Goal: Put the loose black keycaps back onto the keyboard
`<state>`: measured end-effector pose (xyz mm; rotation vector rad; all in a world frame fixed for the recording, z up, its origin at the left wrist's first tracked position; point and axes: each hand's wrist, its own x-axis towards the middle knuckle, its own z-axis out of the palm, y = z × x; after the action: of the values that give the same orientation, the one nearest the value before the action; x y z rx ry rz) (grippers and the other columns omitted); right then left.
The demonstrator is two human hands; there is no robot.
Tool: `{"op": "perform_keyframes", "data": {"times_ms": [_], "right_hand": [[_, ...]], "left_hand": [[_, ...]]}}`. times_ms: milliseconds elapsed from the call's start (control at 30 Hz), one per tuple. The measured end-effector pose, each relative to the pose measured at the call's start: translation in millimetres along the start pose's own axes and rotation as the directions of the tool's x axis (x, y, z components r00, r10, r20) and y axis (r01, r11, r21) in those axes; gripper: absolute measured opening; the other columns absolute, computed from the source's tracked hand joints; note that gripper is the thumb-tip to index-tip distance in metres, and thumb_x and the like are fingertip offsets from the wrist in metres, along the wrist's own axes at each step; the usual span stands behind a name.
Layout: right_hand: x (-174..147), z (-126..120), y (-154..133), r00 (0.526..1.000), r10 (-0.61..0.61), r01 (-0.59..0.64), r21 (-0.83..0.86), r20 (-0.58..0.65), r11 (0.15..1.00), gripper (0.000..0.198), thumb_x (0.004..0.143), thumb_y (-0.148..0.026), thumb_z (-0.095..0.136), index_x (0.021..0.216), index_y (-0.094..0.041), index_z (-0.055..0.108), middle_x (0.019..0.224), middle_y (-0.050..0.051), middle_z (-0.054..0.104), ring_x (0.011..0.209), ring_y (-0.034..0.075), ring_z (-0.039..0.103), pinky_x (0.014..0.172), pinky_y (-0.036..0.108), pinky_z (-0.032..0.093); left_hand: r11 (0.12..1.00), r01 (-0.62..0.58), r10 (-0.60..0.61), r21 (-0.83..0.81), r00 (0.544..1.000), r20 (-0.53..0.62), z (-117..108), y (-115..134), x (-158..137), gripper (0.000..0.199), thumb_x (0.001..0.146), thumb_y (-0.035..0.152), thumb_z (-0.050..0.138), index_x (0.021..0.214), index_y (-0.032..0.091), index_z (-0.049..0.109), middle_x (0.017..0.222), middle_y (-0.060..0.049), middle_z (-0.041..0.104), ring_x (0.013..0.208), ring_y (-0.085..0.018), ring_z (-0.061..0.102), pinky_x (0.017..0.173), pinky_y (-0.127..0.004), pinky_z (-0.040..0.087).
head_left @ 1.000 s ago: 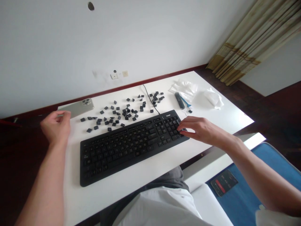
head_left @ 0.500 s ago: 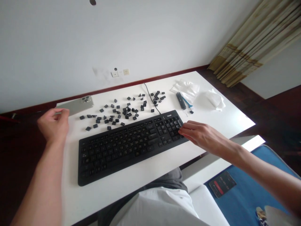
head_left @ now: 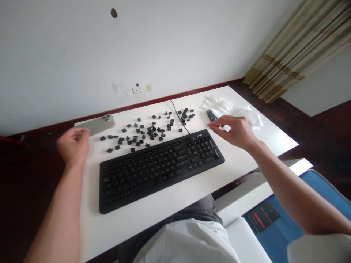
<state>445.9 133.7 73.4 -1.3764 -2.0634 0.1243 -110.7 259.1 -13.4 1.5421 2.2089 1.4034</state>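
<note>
A black keyboard [head_left: 161, 171] lies at a slant on the white table, its key rows mostly filled. My right hand [head_left: 233, 129] hovers above the table just beyond the keyboard's upper right corner. Its thumb and forefinger meet at the tips; I cannot make out anything between them. At the table's left edge, my left hand [head_left: 73, 144] is curled, thumb against forefinger, and whatever it may hold is hidden. Beside it lies a silver phone [head_left: 95, 126], back side up. Loose black keycaps [head_left: 134, 140] are scattered behind the keyboard.
A keyboard cable [head_left: 177, 111] runs toward the wall. Behind my right hand are a dark tool [head_left: 211, 115], partly covered, and crumpled white plastic bags [head_left: 218, 104]. Below right, a second phone [head_left: 263, 216] with a lit screen rests on a blue seat [head_left: 290, 239].
My right hand has lifted off the keyboard's number keys and moved up and back, toward the dark tool. My left hand stays by the silver phone. The whole view has shifted slightly.
</note>
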Motion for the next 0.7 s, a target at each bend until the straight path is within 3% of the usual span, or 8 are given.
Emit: {"op": "perform_keyframes", "data": {"times_ms": [200, 300, 400, 500, 700], "right_hand": [[89, 20, -11, 0.989, -0.004, 0.030, 0.180, -0.145, 0.983, 0.016, 0.099, -0.040, 0.070, 0.101, -0.029, 0.082, 0.074, -0.001, 0.078, 0.069, 0.023, 0.073, 0.070, 0.041, 0.061], [115, 40, -6, 0.964, 0.021, 0.036, 0.210, -0.266, 0.977, 0.016, 0.100, -0.040, 0.068, 0.104, -0.031, 0.079, 0.069, -0.002, 0.075, 0.065, 0.023, 0.072, 0.072, 0.043, 0.061], [116, 67, 11, 0.948, 0.042, 0.015, 0.176, -0.317, 0.984, 0.016, 0.098, -0.035, 0.066, 0.100, -0.027, 0.079, 0.068, -0.001, 0.074, 0.062, 0.019, 0.068, 0.067, 0.036, 0.057], [104, 90, 25, 0.984, 0.086, -0.055, 0.191, -0.159, 0.980, 0.021, 0.095, -0.035, 0.067, 0.101, -0.021, 0.082, 0.062, -0.001, 0.071, 0.058, 0.017, 0.065, 0.067, 0.033, 0.054], [100, 100, 27, 0.985, 0.131, -0.100, 0.248, -0.111, 0.964, 0.027, 0.096, -0.040, 0.066, 0.103, -0.019, 0.082, 0.065, 0.001, 0.072, 0.058, 0.018, 0.065, 0.064, 0.032, 0.052]], "left_hand": [[0.999, 0.028, -0.028, -0.017, 1.000, 0.014, -2, 4, -2, 0.039, 0.076, 0.040, 0.072, 0.102, 0.013, 0.084, 0.061, 0.002, 0.060, 0.058, -0.014, 0.054, 0.058, -0.025, 0.039], [0.999, 0.025, -0.025, -0.019, 0.999, 0.030, -4, 10, -5, 0.038, 0.078, 0.041, 0.072, 0.101, 0.013, 0.084, 0.060, 0.003, 0.058, 0.058, -0.013, 0.052, 0.059, -0.025, 0.038], [1.000, 0.020, -0.020, 0.004, 0.999, 0.037, -5, 11, -6, 0.037, 0.079, 0.042, 0.071, 0.100, 0.015, 0.084, 0.060, 0.003, 0.058, 0.058, -0.013, 0.052, 0.059, -0.026, 0.038], [1.000, 0.010, -0.012, 0.019, 0.997, 0.081, -6, 8, -5, 0.036, 0.080, 0.044, 0.072, 0.100, 0.016, 0.083, 0.060, 0.002, 0.060, 0.058, -0.014, 0.052, 0.059, -0.026, 0.038], [1.000, 0.002, -0.005, 0.019, 0.993, 0.120, -9, 11, -8, 0.036, 0.082, 0.047, 0.070, 0.097, 0.016, 0.080, 0.062, 0.000, 0.060, 0.060, -0.015, 0.055, 0.060, -0.027, 0.040]]}}
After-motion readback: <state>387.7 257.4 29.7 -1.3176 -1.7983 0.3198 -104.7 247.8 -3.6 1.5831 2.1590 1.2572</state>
